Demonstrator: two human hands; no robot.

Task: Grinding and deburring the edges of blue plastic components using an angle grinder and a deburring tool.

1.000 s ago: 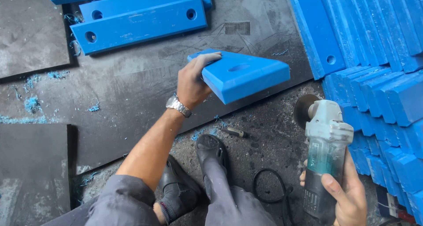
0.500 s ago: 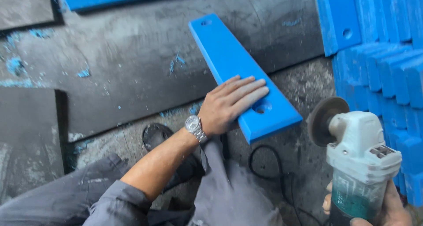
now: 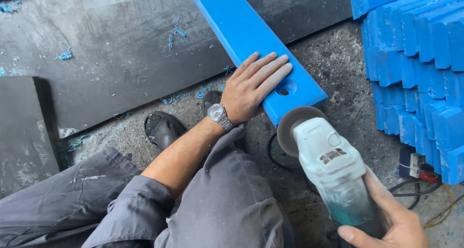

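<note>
Left hand (image 3: 253,86): flat, fingers spread, pinning blue plank (image 3: 251,40) across your knee | Right hand (image 3: 386,224): gripping angle grinder (image 3: 331,166), disc at plank's near end | Tip: press firmly, keep fingers behind the hole, feed lightly.

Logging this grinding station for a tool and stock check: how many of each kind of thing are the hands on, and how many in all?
Blue plastic plank, under the left hand: 1
Angle grinder, in the right hand: 1
Wristwatch, on the left wrist: 1
Total: 3
</note>
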